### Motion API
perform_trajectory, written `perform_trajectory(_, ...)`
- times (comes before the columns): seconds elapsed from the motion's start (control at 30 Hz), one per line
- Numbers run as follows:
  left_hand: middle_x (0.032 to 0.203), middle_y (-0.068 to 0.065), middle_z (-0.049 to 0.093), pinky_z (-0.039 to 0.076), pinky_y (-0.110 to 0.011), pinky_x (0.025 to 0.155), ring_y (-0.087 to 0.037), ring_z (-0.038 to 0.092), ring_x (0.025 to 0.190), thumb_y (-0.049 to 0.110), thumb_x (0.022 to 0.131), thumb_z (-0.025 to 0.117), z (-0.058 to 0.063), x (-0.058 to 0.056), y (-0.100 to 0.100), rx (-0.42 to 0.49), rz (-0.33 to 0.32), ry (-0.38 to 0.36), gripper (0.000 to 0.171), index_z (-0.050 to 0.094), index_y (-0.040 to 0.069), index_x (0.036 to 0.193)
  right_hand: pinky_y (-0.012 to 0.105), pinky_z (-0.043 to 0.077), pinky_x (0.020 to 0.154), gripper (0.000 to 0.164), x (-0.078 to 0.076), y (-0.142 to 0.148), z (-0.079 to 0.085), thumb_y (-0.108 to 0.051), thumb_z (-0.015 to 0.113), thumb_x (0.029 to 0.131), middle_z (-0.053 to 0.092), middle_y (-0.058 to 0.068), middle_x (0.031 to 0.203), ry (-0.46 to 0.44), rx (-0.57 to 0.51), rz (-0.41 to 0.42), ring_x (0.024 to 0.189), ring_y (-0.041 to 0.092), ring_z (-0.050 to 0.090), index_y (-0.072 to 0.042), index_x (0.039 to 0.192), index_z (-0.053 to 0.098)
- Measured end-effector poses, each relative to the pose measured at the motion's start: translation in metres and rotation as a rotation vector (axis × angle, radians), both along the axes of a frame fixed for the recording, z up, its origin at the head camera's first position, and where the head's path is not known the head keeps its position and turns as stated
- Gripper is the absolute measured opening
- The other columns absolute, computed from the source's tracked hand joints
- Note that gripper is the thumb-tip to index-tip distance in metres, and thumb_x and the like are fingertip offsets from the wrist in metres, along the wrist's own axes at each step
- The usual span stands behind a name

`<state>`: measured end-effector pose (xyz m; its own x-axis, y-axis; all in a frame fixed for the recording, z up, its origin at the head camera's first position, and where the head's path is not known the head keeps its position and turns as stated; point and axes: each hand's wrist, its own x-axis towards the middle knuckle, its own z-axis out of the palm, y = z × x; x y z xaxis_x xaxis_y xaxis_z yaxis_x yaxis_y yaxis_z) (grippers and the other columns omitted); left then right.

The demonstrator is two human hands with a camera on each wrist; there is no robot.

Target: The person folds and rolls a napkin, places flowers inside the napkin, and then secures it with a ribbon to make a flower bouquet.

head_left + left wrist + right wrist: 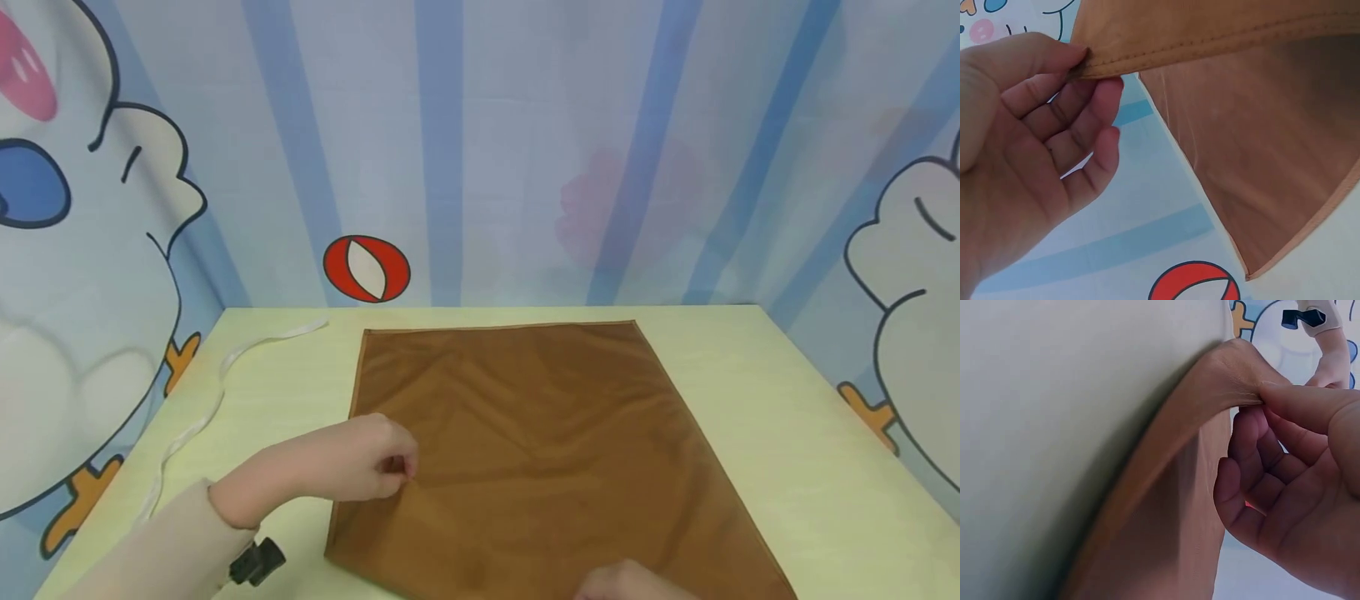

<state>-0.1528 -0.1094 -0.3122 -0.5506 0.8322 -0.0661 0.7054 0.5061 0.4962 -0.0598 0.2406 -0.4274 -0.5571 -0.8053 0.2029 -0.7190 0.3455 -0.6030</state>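
A brown cloth [525, 433] with stitched hems lies over much of the table, wrinkled across its middle. My left hand [367, 458] is over its left part in the head view. Up close in the left wrist view, thumb and fingertips of the left hand [1054, 106] pinch a corner of the stitched hem, lifted above another stretch of the cloth [1260, 150]. My right hand [630, 582] shows only partly at the bottom of the head view. In the right wrist view, the right hand [1291, 462] pinches a raised, folded edge of the cloth [1210, 387].
A thin white strip [221, 392] curves along the left side of the pale yellow table [817, 467]. Behind stands a blue striped backdrop [510, 150] with cartoon figures and a red and white ball picture. A black device [257, 562] sits at my left cuff.
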Motion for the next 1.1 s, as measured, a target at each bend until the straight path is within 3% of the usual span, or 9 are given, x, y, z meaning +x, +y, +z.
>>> perform_trajectory(0.17,0.075,0.010,0.057,0.046,-0.021,0.063,-0.003,0.050,0.068,0.000,0.086,0.062,0.005,-0.015,0.011,-0.005,0.026,0.025,0.012,0.066,0.010,0.082,0.010,0.045,0.064,0.009,-0.006,0.008,0.001,-0.002,0.068,0.081,0.067,-0.004,0.080,-0.047,-0.034,-0.007,0.078,-0.008,0.054,-0.007,0.088,0.067)
perform_trajectory(0.33,0.075,0.007,0.059,0.046,-0.022,0.063,-0.004,0.050,0.068,0.000,0.086,0.062,0.005,-0.030,0.021,0.005,0.047,0.042,0.011,0.067,0.009,0.082,0.019,0.050,0.061,0.004,-0.007,0.011,0.009,-0.005,0.063,0.090,0.065,-0.006,0.080,-0.233,-0.081,-0.079,0.075,-0.007,0.055,-0.006,0.088,0.066)
perform_trajectory(0.53,0.076,0.005,0.061,0.047,-0.023,0.065,-0.008,0.053,0.070,0.002,0.088,0.062,0.007,-0.047,0.039,-0.007,0.124,0.026,0.009,0.068,0.007,0.083,0.022,0.049,0.063,0.008,-0.013,0.017,0.022,-0.019,0.064,0.092,0.064,-0.013,0.082,-0.409,-0.024,-0.229,0.072,-0.004,0.055,-0.013,0.090,0.069)
perform_trajectory(0.67,0.079,0.004,0.062,0.048,-0.024,0.067,-0.010,0.054,0.072,0.004,0.089,0.061,0.010,-0.059,0.055,0.002,0.150,0.015,0.008,0.068,0.007,0.085,0.022,0.048,0.063,0.010,-0.020,0.021,0.026,-0.025,0.065,0.091,0.064,-0.014,0.082,-0.437,0.020,-0.311,0.071,-0.003,0.054,-0.016,0.090,0.069)
perform_trajectory(0.9,0.085,0.001,0.064,0.049,-0.027,0.070,-0.013,0.056,0.076,0.007,0.091,0.061,0.011,-0.079,0.073,0.014,0.195,-0.004,0.008,0.069,0.007,0.090,0.022,0.048,0.065,0.010,-0.033,0.034,0.027,-0.023,0.064,0.092,0.064,-0.009,0.082,-0.443,0.002,-0.352,0.074,0.000,0.055,-0.013,0.091,0.067)
perform_trajectory(1.1,0.090,-0.001,0.066,0.051,-0.029,0.074,-0.015,0.059,0.083,0.007,0.092,0.060,0.010,-0.095,0.088,0.041,0.205,0.012,0.010,0.070,0.007,0.094,0.023,0.048,0.061,0.012,-0.044,0.047,0.028,-0.021,0.063,0.093,0.062,-0.006,0.079,-0.451,0.010,-0.402,0.067,0.002,0.055,-0.009,0.092,0.067)
